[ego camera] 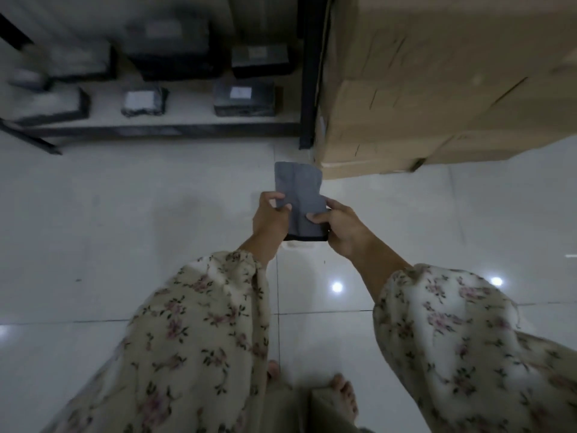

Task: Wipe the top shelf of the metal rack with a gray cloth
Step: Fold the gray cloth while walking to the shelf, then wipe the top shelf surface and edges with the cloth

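Note:
A folded gray cloth [301, 195] is held out in front of me above the tiled floor. My left hand [270, 218] pinches its left edge and my right hand [342, 228] grips its right edge and lower corner. The black metal rack [307, 89] stands ahead at the upper left; only a low shelf [187, 118] shows, and the top shelf is out of view.
Several dark wrapped parcels [245, 98] with white labels lie on the low shelf. Large cardboard boxes [437, 73] are stacked to the right of the rack. Glossy white floor tiles [125, 229] spread below, and my bare feet [342, 392] show at the bottom.

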